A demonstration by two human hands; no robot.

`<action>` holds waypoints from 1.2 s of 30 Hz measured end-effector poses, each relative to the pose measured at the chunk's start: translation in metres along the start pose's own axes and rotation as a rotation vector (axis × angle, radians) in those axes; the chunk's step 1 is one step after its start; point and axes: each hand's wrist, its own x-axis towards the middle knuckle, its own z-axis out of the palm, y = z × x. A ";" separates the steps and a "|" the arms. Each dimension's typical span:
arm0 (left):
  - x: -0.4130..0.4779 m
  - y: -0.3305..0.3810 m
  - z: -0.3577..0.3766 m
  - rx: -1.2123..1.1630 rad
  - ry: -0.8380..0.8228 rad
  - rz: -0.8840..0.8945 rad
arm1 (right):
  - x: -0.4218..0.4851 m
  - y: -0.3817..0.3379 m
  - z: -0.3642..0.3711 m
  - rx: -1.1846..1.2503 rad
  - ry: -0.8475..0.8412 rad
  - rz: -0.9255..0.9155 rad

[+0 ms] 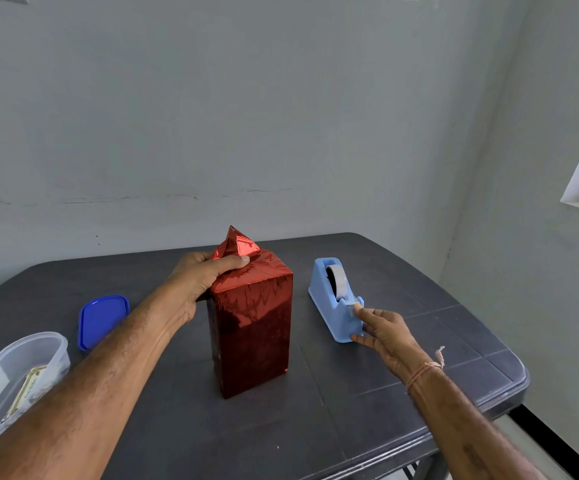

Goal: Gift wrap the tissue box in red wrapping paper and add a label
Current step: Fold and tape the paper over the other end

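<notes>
One red-wrapped box [251, 327], one tape dispenser [336, 299]

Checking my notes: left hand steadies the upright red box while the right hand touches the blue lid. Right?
No. The head view shows the right hand touching the tape dispenser, not the blue lid; the left hand does steady the upright red box.
</notes>
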 end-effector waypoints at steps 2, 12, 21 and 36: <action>0.000 0.000 0.000 -0.002 0.000 0.000 | -0.002 0.000 0.000 0.000 0.003 -0.015; 0.005 -0.002 -0.001 -0.025 -0.008 -0.001 | -0.004 0.006 -0.001 0.016 0.003 -0.076; 0.006 -0.004 0.000 -0.030 -0.014 0.003 | -0.006 0.040 -0.003 -0.175 0.139 -0.112; 0.009 -0.009 -0.003 -0.080 -0.039 0.020 | -0.072 -0.175 0.100 -1.024 -0.747 -0.618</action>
